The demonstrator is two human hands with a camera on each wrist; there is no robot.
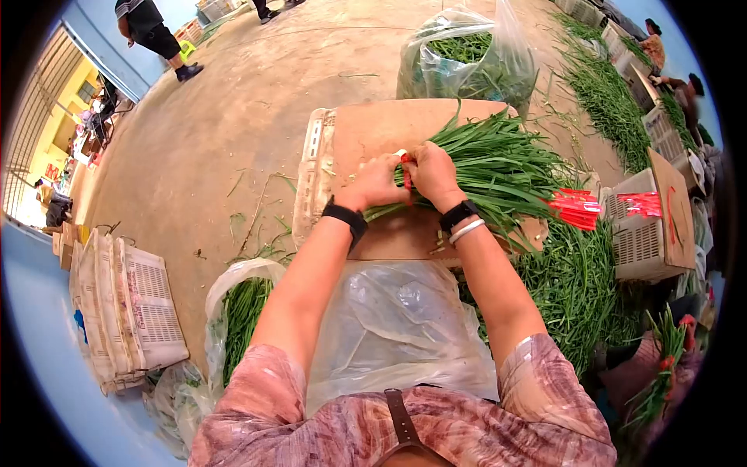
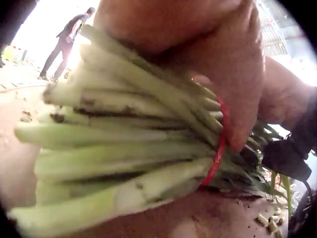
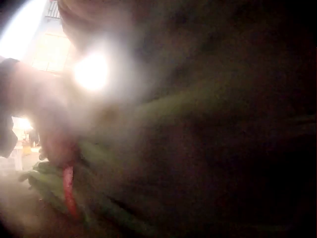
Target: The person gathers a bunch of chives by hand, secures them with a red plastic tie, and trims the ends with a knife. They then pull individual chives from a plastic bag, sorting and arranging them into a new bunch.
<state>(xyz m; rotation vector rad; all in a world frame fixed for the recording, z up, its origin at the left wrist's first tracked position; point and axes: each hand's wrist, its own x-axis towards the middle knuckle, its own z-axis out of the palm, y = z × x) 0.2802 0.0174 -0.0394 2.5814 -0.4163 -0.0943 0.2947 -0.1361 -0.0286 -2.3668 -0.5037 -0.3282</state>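
A bundle of Chinese chives [image 1: 498,167] lies across a brown board, its leaves fanned to the right. Round its stems runs a red tie [image 2: 221,144], which also shows dimly in the right wrist view. My left hand [image 1: 377,184] grips the bundle near the pale cut stem ends [image 2: 99,144], with a finger over the tie. Beside it, my right hand [image 1: 436,171] pinches the red tie on top of the bundle. The right wrist view is mostly dark and blurred, so the right fingertips are hidden there.
The brown board [image 1: 366,132] rests on a pale plastic crate [image 1: 311,167]. Several red ties [image 1: 576,208] lie by the leaf tips. A plastic bag of greens [image 1: 467,70] stands beyond. Loose greens [image 1: 576,288] are heaped at right, stacked crates [image 1: 128,307] at left. People are in the background.
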